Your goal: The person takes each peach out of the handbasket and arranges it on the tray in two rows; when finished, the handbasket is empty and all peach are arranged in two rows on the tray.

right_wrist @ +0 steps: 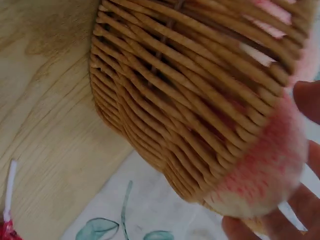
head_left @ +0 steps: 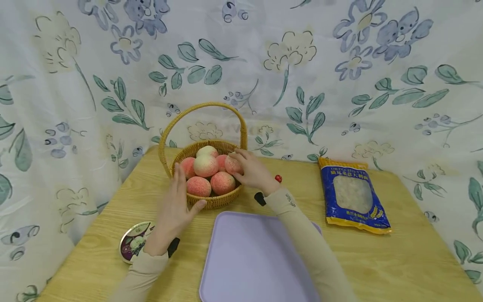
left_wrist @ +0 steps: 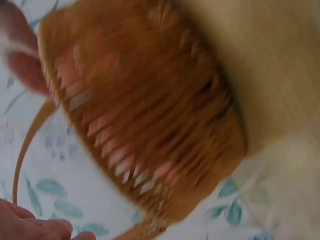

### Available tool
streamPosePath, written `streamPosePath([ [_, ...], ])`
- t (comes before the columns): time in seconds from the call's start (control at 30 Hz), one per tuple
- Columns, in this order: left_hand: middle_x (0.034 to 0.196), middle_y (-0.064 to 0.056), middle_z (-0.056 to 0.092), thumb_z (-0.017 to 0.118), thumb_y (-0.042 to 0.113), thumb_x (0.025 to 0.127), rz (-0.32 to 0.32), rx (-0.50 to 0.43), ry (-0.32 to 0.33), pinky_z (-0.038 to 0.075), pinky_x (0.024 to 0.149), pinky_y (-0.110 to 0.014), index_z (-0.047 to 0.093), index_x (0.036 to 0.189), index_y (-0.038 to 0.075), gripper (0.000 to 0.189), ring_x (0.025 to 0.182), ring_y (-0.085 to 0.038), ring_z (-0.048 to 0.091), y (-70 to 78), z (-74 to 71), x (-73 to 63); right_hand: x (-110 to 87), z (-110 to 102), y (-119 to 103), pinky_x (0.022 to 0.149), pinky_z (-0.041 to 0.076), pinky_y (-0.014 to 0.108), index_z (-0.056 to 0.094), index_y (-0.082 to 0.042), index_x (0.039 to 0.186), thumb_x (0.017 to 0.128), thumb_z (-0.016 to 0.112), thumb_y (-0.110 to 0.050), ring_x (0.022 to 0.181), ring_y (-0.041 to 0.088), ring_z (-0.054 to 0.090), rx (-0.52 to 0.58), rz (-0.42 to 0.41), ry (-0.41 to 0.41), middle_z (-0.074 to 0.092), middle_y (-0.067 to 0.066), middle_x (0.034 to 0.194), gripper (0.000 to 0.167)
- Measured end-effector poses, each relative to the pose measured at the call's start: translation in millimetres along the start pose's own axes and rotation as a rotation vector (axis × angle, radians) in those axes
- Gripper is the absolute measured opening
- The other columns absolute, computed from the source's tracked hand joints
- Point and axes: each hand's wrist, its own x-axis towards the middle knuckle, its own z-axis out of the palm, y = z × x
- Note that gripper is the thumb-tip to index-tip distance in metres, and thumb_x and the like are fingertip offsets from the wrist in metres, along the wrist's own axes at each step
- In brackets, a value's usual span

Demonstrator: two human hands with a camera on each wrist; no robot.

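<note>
A wicker basket [head_left: 215,203] with a tall arched handle stands at the back of the table, heaped with several pink and cream peaches [head_left: 205,166]. On its right side my right hand [head_left: 254,171] grips a peach [right_wrist: 260,170], the thumb and fingers spread around it at the rim. My left hand [head_left: 174,212] is at the basket's front left, its fingers straight and pointing up along the rim, thumb out toward the front. In the left wrist view the basket's woven side [left_wrist: 150,105] is blurred, with peaches showing through the slats.
A lavender tray [head_left: 249,256] lies in front of the basket, partly under my right forearm. A round floral tin [head_left: 130,243] sits left, partly behind my left wrist. A blue orecchiette bag [head_left: 352,195] lies right. A red-wrapped lollipop [head_left: 278,178] is near my right wrist.
</note>
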Motion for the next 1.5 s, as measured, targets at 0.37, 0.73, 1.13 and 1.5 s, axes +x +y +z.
streamPosePath([
  [0.37, 0.160, -0.026, 0.013, 0.051, 0.048, 0.097, -0.100, -0.056, -0.139, 0.017, 0.118, -0.058, 0.011, 0.153, -0.006, 0.087, 0.149, -0.042, 0.011, -6.8, 10.1, -0.5, 16.4, 6, -1, 0.104, 0.045, 0.054, 0.044, -0.013, 0.142, 0.074, 0.077, -0.003, 0.132, 0.043, 0.043, -0.064, 0.062, -0.008, 0.041, 0.017, 0.145, 0.077],
  [0.73, 0.161, -0.022, 0.013, 0.058, 0.049, 0.093, -0.092, -0.024, -0.192, 0.020, 0.117, -0.060, 0.017, 0.152, -0.006, 0.090, 0.150, -0.041, 0.008, -10.2, 17.3, 4.9, -6.3, 1, 7, 0.103, 0.047, 0.048, 0.032, -0.008, 0.147, 0.080, 0.078, -0.020, 0.129, 0.032, 0.046, 0.580, 0.328, 0.211, 0.036, 0.017, 0.146, 0.082],
  [1.13, 0.161, -0.026, 0.007, 0.056, 0.052, 0.093, -0.127, 0.024, -0.245, 0.018, 0.117, -0.061, 0.013, 0.151, -0.010, 0.095, 0.149, -0.045, 0.004, -16.5, 4.8, 0.4, -86.7, 7, -18, 0.093, 0.053, 0.040, 0.043, -0.012, 0.143, 0.086, 0.069, -0.024, 0.118, 0.028, 0.057, 0.839, 0.388, -0.036, 0.051, 0.015, 0.138, 0.064],
  [1.5, 0.159, -0.029, 0.011, 0.058, 0.052, 0.092, -0.094, 0.117, -0.258, 0.016, 0.118, -0.059, 0.018, 0.150, -0.011, 0.095, 0.148, -0.046, 0.008, -16.5, 4.0, -2.1, -99.7, 59, -41, 0.093, 0.053, 0.039, 0.048, -0.008, 0.141, 0.086, 0.069, -0.033, 0.115, 0.027, 0.061, 0.667, 0.296, -0.158, 0.058, 0.014, 0.133, 0.064],
])
